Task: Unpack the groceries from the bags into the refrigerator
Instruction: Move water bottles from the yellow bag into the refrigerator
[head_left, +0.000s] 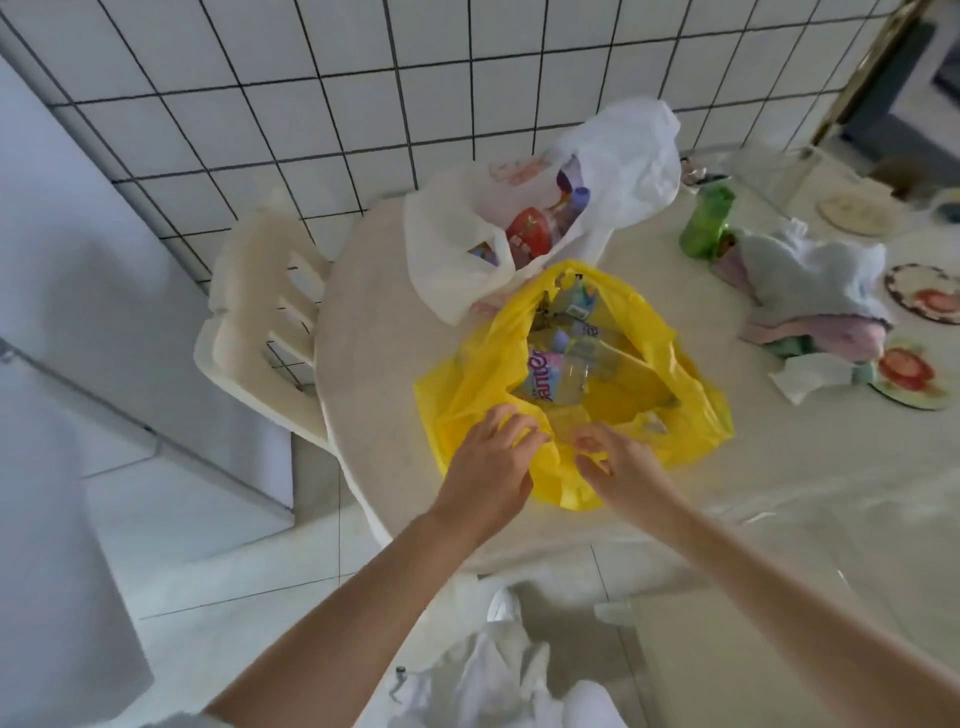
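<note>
Both hands work at the near rim of the yellow bag (639, 364) on the counter (374, 332): the left hand (491, 465) grips the rim with curled fingers, and the right hand (621, 462) pinches the plastic just beside it. Bottles and packets lie inside the bag. The white bag (613, 171), also holding groceries, stands touching its far side.

Before us on the table (395, 364), two grocery bags: the near bag (675, 400) holds bottles (582, 358), the far bag (447, 244) behind it; a chair (260, 332) stands left, plates (919, 296) right.
</note>
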